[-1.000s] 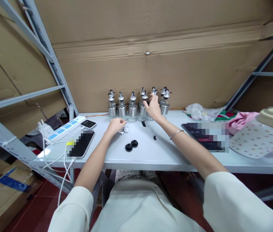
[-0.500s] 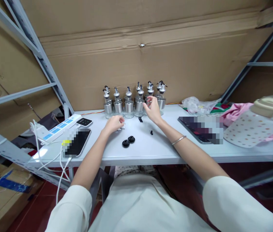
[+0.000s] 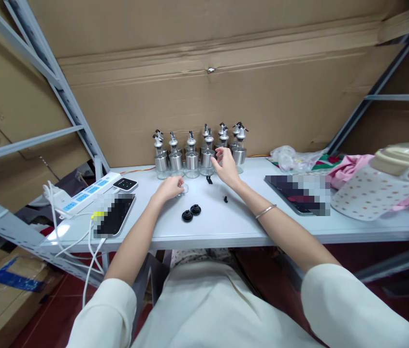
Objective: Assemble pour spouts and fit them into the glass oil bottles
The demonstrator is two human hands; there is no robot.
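Note:
My left hand (image 3: 170,188) is low over the white table, its fingers curled and closed on a small clear round piece (image 3: 185,188) at the tabletop. In front of the glass bottles, my right hand (image 3: 225,166) is raised with fingers bent and apart, nothing visible in them. Several bottles with steel bands, such as one bottle (image 3: 192,158), stand in a group at the back, topped with silver pourers. Two round black stoppers (image 3: 191,213) lie near my left hand. A pair of small black pieces (image 3: 209,180) and one tiny black part (image 3: 226,199) rest nearer my right hand.
On the left are a white power strip (image 3: 90,194), a small black-faced device (image 3: 125,184) and a phone (image 3: 117,215) with cables. To the right lie a dark tablet (image 3: 295,195), a clear plastic bag (image 3: 293,158), pink cloth (image 3: 351,170) and a dotted container (image 3: 364,193). Cardboard (image 3: 211,101) backs the table.
My right hand has lowered slightly in front of the bottles. My left hand has shifted a little, and more of the clear piece at its fingertips shows. The view has moved slightly.

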